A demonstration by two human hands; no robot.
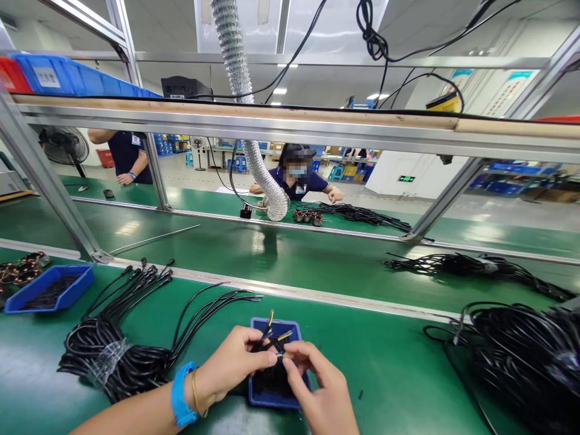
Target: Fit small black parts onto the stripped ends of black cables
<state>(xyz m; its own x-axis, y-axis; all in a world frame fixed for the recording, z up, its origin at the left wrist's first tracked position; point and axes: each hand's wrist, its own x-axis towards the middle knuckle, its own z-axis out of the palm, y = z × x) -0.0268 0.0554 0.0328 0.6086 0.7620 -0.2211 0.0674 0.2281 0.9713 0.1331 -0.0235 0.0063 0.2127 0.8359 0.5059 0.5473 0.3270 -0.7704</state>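
Left hand (235, 362) and right hand (312, 377) pinch thin wire ends (272, 338) together (steadying them) over the small blue tray (290, 400)

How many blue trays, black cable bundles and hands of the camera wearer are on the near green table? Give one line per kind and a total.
Blue trays: 2, one at the left and one under the hands.
Black cable bundles: 2, the taped coil and the heap at the right.
Hands: 2, left hand and right hand, both pinching the small wires.
Total: 6
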